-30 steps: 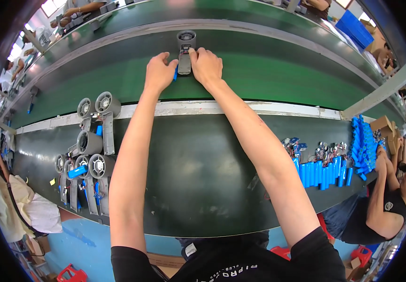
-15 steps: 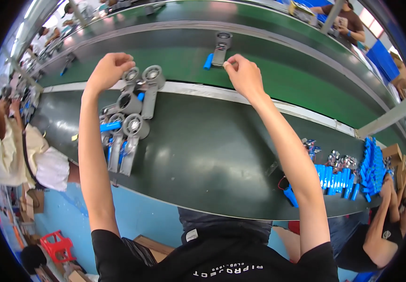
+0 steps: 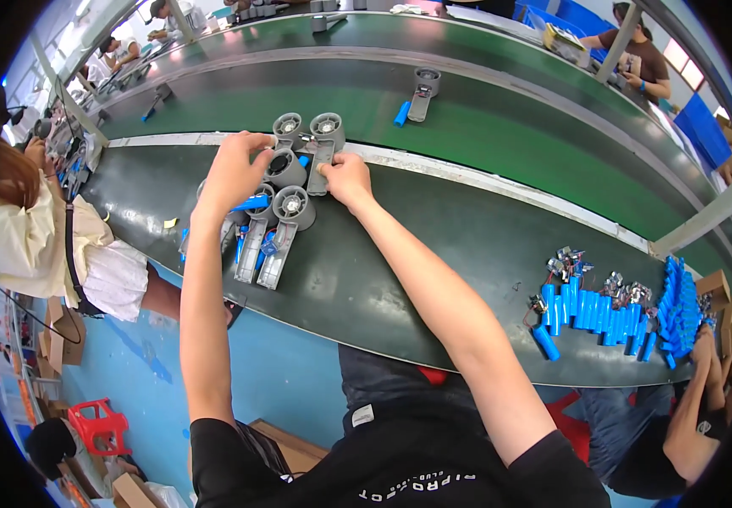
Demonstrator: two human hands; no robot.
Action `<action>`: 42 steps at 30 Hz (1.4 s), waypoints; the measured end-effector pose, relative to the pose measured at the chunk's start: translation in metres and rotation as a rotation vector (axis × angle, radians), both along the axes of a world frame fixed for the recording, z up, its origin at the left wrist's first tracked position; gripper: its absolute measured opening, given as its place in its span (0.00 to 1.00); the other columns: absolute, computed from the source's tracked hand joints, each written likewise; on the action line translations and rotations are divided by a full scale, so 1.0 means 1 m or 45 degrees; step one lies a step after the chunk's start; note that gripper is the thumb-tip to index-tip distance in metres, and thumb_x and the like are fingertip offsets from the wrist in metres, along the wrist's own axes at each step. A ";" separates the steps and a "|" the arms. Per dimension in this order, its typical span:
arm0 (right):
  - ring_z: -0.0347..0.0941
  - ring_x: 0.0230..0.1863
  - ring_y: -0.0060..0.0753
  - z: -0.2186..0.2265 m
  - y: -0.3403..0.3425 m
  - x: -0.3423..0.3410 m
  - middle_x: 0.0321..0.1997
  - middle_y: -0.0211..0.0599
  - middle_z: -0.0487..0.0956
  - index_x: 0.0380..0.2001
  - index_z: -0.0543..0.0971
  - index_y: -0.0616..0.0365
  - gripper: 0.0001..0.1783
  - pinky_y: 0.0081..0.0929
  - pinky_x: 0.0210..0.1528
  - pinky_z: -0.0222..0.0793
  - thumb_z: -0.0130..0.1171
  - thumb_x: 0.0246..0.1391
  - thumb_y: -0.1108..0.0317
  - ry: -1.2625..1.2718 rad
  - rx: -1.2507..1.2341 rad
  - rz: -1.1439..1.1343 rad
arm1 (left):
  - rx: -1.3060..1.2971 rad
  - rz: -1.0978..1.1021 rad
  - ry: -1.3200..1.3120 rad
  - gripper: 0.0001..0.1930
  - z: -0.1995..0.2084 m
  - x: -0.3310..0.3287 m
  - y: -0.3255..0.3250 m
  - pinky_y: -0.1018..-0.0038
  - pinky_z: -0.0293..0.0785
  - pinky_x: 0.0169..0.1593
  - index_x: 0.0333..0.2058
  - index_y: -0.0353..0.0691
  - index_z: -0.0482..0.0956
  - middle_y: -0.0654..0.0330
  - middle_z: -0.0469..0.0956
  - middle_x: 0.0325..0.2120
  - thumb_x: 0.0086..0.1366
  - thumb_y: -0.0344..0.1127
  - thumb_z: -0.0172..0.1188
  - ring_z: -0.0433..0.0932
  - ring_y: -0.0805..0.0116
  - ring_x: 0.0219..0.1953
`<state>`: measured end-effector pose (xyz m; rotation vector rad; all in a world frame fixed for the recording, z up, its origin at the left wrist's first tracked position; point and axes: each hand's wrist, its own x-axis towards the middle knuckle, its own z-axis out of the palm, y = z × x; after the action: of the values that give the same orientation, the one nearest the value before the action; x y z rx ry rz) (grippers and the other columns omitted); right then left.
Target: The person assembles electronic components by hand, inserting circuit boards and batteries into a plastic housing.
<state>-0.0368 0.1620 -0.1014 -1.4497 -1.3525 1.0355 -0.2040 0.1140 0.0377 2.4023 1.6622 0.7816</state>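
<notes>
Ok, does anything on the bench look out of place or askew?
One blue cylindrical pack lies askew at the near left end of the row of blue cylinders, slanting against its neighbours. Another blue cylinder lies crosswise on the grey, round-headed housings. Nothing looks spilled.

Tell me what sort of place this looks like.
Probably a factory assembly line: a long green belt runs beside the bench, which holds groups of grey fan parts and blue cylinders, with other people nearby.

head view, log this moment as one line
left hand: at grey fan housings; right hand: at one housing's handle; green belt: grey fan unit, blue pack beside it; bench right: blue packs
</notes>
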 end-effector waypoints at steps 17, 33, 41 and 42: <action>0.64 0.21 0.12 0.070 -0.090 0.111 0.25 0.24 0.75 0.50 0.75 0.67 0.21 0.16 0.21 0.59 0.60 0.54 0.68 0.171 0.215 0.151 | -0.001 -0.244 0.490 0.21 -0.080 0.094 0.005 0.57 0.61 0.55 0.40 0.40 0.81 0.50 0.77 0.42 0.46 0.42 0.69 0.67 0.53 0.55; 0.64 0.20 0.09 0.046 -0.275 0.185 0.26 0.25 0.77 0.50 0.74 0.68 0.19 0.14 0.20 0.58 0.60 0.55 0.71 0.218 -0.334 -0.107 | -1.130 -0.252 -0.879 0.23 -0.064 0.171 -0.143 0.82 0.57 0.25 0.53 0.33 0.71 0.71 0.62 0.13 0.60 0.34 0.64 0.59 0.84 0.19; 0.63 0.17 0.11 0.048 -0.302 0.178 0.23 0.27 0.76 0.48 0.75 0.68 0.19 0.17 0.19 0.58 0.63 0.54 0.70 0.083 -0.304 -0.190 | -0.841 -0.255 -0.785 0.11 -0.082 0.179 -0.167 0.81 0.65 0.32 0.42 0.33 0.75 0.66 0.71 0.23 0.60 0.26 0.61 0.67 0.79 0.26; 0.63 0.16 0.12 0.048 -0.302 0.179 0.24 0.29 0.76 0.46 0.76 0.67 0.18 0.17 0.18 0.58 0.63 0.53 0.70 0.054 -0.307 -0.192 | -0.766 -0.239 -0.762 0.12 -0.085 0.180 -0.169 0.81 0.66 0.32 0.43 0.33 0.75 0.65 0.72 0.23 0.60 0.25 0.61 0.67 0.79 0.26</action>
<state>0.1420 -0.1404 -0.0533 -1.6697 -1.0979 1.1531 -0.0243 -0.0548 -0.0473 1.6616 1.1874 0.7328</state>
